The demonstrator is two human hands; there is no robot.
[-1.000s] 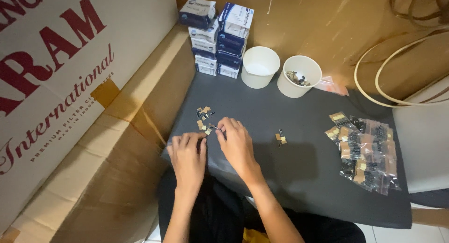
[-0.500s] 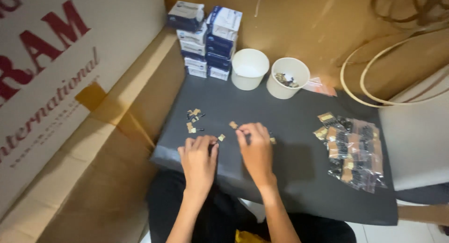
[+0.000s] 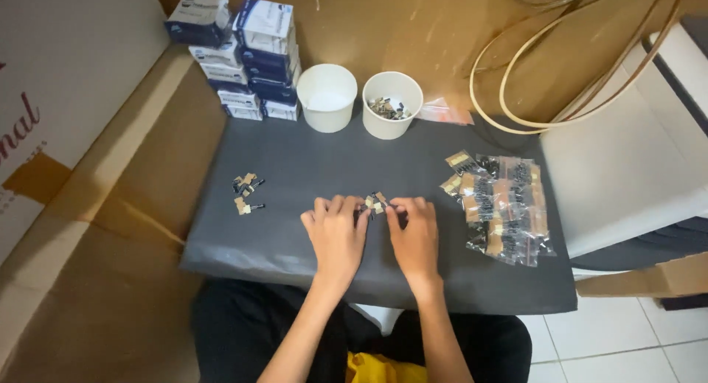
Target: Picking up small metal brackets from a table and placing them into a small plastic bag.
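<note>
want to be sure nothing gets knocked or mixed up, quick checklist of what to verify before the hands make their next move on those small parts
1. Both hands on the piece: left hand and right hand meet at the small tan and black parts. ok
2. Grip secure: fingers hide the contact. cannot tell
3. Finished pile kept apart: the small cluster of parts lies well left of the hands. ok
4. Cups upright: the empty white cup and the cup holding parts stand at the far edge of the grey mat. ok
5. Supply stays on the mat: the clear bags of parts lie close to its right edge. ok, but near
</note>
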